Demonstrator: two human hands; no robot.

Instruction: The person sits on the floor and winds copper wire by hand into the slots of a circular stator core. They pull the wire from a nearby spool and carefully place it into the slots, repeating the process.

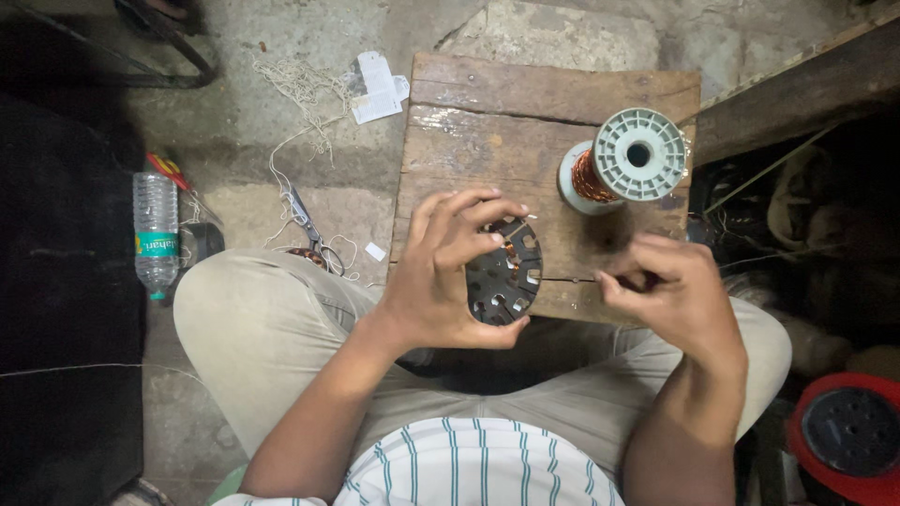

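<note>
The left hand (441, 272) clamped the slotted stator core (506, 274) at the wooden board's (487, 122) near edge, while the right hand (670, 290), just to its right, pinched a thin wire (570, 279) running level between them.

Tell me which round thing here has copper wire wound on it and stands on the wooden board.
The grey plastic spool, standing free; the slotted metal disc is hand-held.

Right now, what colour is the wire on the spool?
Copper-orange wire, on a pale grey-green spool; head view.
</note>
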